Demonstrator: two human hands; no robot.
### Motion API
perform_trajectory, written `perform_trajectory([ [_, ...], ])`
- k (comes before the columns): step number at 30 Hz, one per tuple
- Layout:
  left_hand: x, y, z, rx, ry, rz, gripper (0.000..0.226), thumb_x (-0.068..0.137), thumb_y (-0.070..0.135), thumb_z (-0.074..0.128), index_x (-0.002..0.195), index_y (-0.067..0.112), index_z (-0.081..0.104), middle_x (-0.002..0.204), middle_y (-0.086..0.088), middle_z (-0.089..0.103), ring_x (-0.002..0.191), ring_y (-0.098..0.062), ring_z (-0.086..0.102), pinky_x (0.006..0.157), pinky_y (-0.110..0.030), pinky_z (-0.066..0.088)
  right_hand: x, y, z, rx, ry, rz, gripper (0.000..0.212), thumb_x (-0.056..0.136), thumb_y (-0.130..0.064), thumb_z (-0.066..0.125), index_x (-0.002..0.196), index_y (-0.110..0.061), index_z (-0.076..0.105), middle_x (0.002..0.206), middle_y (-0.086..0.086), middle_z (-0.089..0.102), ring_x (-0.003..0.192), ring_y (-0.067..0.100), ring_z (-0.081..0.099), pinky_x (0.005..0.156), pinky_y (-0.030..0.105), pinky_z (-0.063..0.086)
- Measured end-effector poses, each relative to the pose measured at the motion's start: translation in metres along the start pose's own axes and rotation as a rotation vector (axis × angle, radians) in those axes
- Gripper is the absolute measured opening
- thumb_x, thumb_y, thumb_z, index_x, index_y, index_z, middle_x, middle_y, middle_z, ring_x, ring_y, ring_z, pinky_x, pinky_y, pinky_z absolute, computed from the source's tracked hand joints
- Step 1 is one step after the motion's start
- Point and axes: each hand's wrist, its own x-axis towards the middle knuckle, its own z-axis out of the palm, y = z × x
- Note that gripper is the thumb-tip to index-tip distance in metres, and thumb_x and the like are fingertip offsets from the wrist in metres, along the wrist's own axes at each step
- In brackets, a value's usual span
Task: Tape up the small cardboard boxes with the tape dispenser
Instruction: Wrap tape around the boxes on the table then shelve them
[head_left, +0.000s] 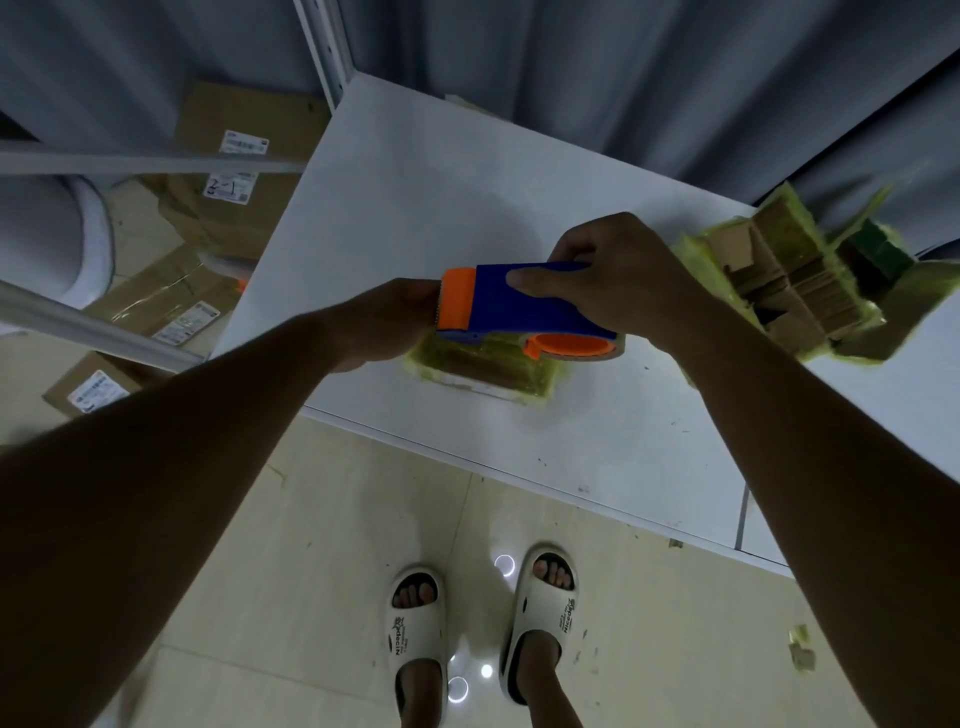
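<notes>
You stand at a white table (467, 171) that fills the middle of the frame, looking straight down past your arms to your feet in pale slippers (540, 618) at the bottom centre.

Your right hand (618, 275), just right of centre, wraps its fingers and thumb around the blue body of the tape dispenser (519, 306), holding it just above a small cardboard box (483, 369). The orange cutter end points left and the orange-cored tape roll sits lower right, probably so the tape can be drawn across the box top.

Your left hand (395, 322), at centre left, sits against the cutter end, over the box's left edge. Its fingers are hidden behind the dispenser, so whether it pinches the tape end or steadies the box cannot be told; either would make sense for starting a strip.

The box lies flat near the table's front edge, just below the dispenser. It is low, brown, and already glossy with yellowish tape, with ragged tape fringes at its edges.

At the right edge of the frame a heap of similar boxes (795, 291) sits on the table. Larger labelled cartons (228, 156) lie on the floor at upper left.
</notes>
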Motion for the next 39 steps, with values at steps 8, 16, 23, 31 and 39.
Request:
perform_trajectory([
  [8, 0.002, -0.001, -0.005, 0.032, 0.046, 0.054, 0.025, 0.099, 0.012, 0.058, 0.123, 0.010, 0.065, 0.118, -0.004, 0.070, 0.111, -0.015, 0.064, 0.095, -0.032, 0.048, 0.006, 0.006, 0.002, -0.050, -0.010, -0.051, 0.044, 0.082, -0.057, 0.066, 0.095, -0.016, 0.068, 0.097, -0.004, 0.067, 0.073, 0.009, 0.057, 0.061, 0.012, 0.044],
  [16, 0.011, 0.011, -0.003, 0.283, 0.124, -0.019, 0.023, 0.100, 0.005, 0.048, 0.100, -0.006, 0.068, 0.102, -0.021, 0.067, 0.099, -0.036, 0.065, 0.085, -0.042, 0.051, 0.006, 0.015, 0.010, -0.029, 0.016, 0.020, 0.043, 0.081, -0.059, 0.066, 0.093, -0.017, 0.066, 0.090, -0.007, 0.062, 0.066, 0.007, 0.054, 0.054, 0.012, 0.039],
  [23, 0.014, 0.005, -0.002, 0.444, 0.213, -0.084, 0.025, 0.102, 0.012, 0.048, 0.116, 0.002, 0.065, 0.117, -0.015, 0.064, 0.111, -0.031, 0.060, 0.085, -0.029, 0.042, 0.004, 0.025, 0.019, -0.019, -0.021, 0.068, 0.043, 0.080, -0.062, 0.066, 0.092, -0.021, 0.060, 0.086, -0.008, 0.060, 0.064, 0.007, 0.055, 0.051, 0.012, 0.038],
  [31, 0.022, -0.019, 0.004, 0.463, 0.213, -0.048, 0.008, 0.101, 0.022, 0.052, 0.099, 0.014, 0.054, 0.107, -0.006, 0.054, 0.098, -0.021, 0.055, 0.077, -0.030, 0.042, -0.002, 0.039, 0.003, -0.083, -0.055, 0.068, 0.049, 0.078, -0.065, 0.065, 0.088, -0.017, 0.065, 0.080, -0.004, 0.063, 0.066, 0.008, 0.058, 0.054, 0.016, 0.042],
  [39, 0.013, -0.011, 0.011, 0.430, 0.236, -0.100, 0.015, 0.101, 0.022, 0.048, 0.111, 0.012, 0.054, 0.104, -0.006, 0.059, 0.093, -0.020, 0.059, 0.068, -0.030, 0.046, -0.005, 0.052, 0.001, -0.224, -0.013, 0.035, 0.047, 0.079, -0.066, 0.062, 0.087, -0.019, 0.060, 0.087, -0.001, 0.064, 0.074, 0.012, 0.057, 0.060, 0.022, 0.041],
])
